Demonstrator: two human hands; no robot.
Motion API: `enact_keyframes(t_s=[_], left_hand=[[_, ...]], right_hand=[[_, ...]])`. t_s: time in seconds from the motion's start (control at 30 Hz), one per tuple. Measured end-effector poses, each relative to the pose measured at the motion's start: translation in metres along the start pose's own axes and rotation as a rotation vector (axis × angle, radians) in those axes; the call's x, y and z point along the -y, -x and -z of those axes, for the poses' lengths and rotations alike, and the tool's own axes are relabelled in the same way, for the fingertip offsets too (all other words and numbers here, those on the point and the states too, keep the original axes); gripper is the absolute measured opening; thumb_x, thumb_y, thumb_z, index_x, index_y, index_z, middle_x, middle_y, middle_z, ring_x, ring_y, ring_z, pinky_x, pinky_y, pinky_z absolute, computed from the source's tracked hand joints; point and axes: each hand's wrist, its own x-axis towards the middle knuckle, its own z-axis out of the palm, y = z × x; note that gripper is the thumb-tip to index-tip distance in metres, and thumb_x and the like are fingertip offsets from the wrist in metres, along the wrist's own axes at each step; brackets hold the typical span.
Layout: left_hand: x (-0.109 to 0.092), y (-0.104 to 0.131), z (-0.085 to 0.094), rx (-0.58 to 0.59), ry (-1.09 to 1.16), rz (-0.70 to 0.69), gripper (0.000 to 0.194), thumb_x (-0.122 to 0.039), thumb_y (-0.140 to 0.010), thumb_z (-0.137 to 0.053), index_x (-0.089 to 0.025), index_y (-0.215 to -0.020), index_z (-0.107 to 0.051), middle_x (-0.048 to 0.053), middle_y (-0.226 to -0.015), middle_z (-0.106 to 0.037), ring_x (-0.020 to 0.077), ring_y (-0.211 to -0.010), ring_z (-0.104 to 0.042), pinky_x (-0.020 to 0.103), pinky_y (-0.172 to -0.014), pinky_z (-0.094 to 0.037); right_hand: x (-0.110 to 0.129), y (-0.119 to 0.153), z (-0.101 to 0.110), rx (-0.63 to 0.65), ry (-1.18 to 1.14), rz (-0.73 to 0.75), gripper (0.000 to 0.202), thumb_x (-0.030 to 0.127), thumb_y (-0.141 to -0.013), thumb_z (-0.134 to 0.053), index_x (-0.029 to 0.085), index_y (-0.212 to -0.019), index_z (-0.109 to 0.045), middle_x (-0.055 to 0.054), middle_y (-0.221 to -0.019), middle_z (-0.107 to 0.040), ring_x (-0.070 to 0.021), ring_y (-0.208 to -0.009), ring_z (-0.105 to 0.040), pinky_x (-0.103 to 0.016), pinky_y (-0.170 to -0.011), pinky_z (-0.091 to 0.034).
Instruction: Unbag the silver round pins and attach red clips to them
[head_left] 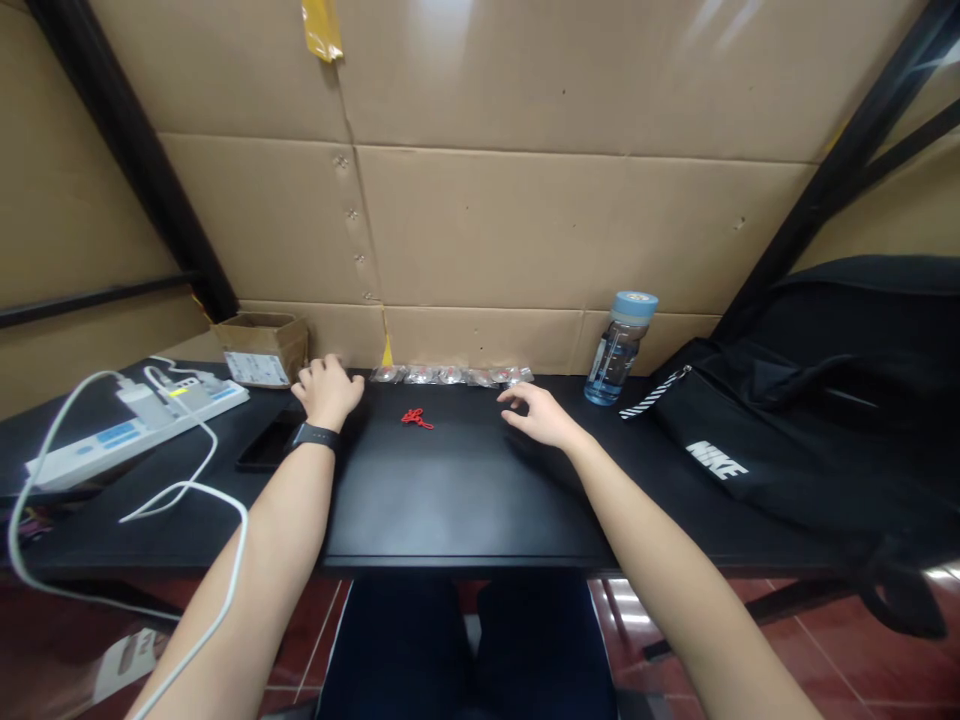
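My left hand (326, 390), with a dark band on the wrist, is over the black table (457, 500) beside the cardboard box (281, 345). Its fingers are spread and nothing shows in them. My right hand (536, 415) is near the right end of a row of small clear packets (450, 375), fingers apart and slightly curled, holding nothing. Between the two hands lies a tangled red cord (415, 418). The packets lie along the back edge, against the cardboard wall.
A bottle with a blue lid (621, 350) stands at the back right, beside a black bag (750, 430). At the left are a white power strip (97, 448), loose white cables (217, 490) and a dark flat device (262, 447).
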Motion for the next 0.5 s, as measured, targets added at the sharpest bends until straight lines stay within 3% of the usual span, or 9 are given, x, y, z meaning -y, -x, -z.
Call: enact_keyframes(t_s=[0.17,0.27,0.37,0.5], left_hand=[[0.009,-0.004,-0.003,0.048,0.009,-0.048,0.046,-0.043,-0.090,-0.054,-0.022,-0.130,-0.064,0.022,-0.142,-0.053,0.0450,-0.132,-0.045,0.060,-0.106,-0.038],[0.004,-0.002,-0.007,0.058,-0.001,-0.090,0.044,-0.042,-0.090,-0.054,-0.023,-0.127,-0.066,0.021,-0.142,-0.054,0.0454,-0.133,-0.044,0.061,-0.106,-0.038],[-0.004,0.001,-0.009,0.101,0.008,-0.163,0.041,-0.041,-0.090,-0.054,-0.024,-0.125,-0.068,0.019,-0.140,-0.058,0.0429,-0.132,-0.049,0.061,-0.107,-0.038],[-0.014,0.005,-0.011,0.185,0.029,-0.274,0.036,-0.037,-0.089,-0.054,-0.025,-0.119,-0.070,0.014,-0.132,-0.067,0.0378,-0.124,-0.061,0.059,-0.107,-0.041]], right_hand=[[-0.026,0.003,0.023,-0.050,0.210,-0.129,0.029,0.026,-0.086,-0.070,0.024,-0.115,-0.074,-0.010,-0.124,-0.070,-0.0286,-0.110,-0.067,-0.045,-0.097,-0.050],[-0.046,0.009,0.036,0.037,0.265,-0.233,0.046,0.018,-0.074,-0.077,0.024,-0.120,-0.075,-0.012,-0.134,-0.068,-0.0316,-0.117,-0.067,-0.044,-0.099,-0.051],[-0.063,0.014,0.044,0.183,0.234,-0.284,0.051,0.010,-0.064,-0.079,0.023,-0.114,-0.078,-0.010,-0.120,-0.076,-0.0284,-0.106,-0.072,-0.035,-0.094,-0.054],[-0.071,0.016,0.049,0.230,0.182,-0.280,0.039,0.010,-0.068,-0.076,0.024,-0.104,-0.080,-0.004,-0.098,-0.081,-0.0231,-0.090,-0.075,-0.030,-0.085,-0.056]])
